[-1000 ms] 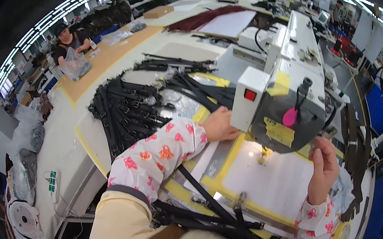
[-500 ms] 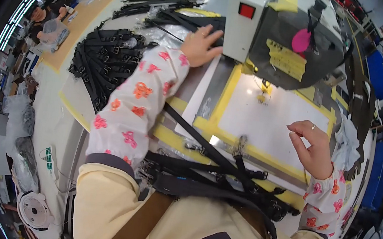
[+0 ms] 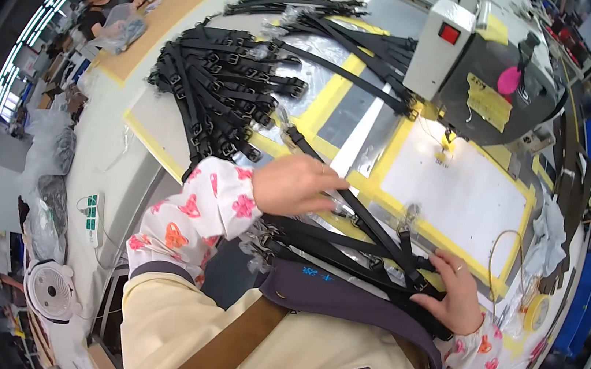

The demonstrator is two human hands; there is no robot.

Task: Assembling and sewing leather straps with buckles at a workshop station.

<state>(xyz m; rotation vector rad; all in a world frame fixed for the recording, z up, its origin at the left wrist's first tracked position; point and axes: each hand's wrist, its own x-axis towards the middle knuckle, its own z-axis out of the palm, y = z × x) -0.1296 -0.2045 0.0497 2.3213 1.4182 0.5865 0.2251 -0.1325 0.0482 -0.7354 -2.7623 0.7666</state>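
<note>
A long black strap (image 3: 362, 211) with a buckle slants over a pile of black buckled straps (image 3: 325, 243) close to my body. My left hand (image 3: 299, 185) is beside the upper part of that strap, its fingers stretched out toward it. At the strap's lower end is my right hand (image 3: 455, 293), thumb and forefinger apart on either side of the buckle. Neither hand visibly grips anything. Beyond them stands a white and grey sewing machine (image 3: 494, 98), its lamp lit over a white work plate (image 3: 456, 197) edged with yellow tape.
A bundle of buckled straps (image 3: 218, 90) lies at the left, with more straps (image 3: 295, 6) at the back. A single strap (image 3: 352, 81) reaches toward the machine. At the right is a tape roll (image 3: 536, 314); at the lower left, a white fan (image 3: 52, 291). Another person (image 3: 103, 10) sits far left.
My left hand has come back from beside the machine toward the near straps. My right hand has moved down to the strap's buckle end. The view has shifted left.
</note>
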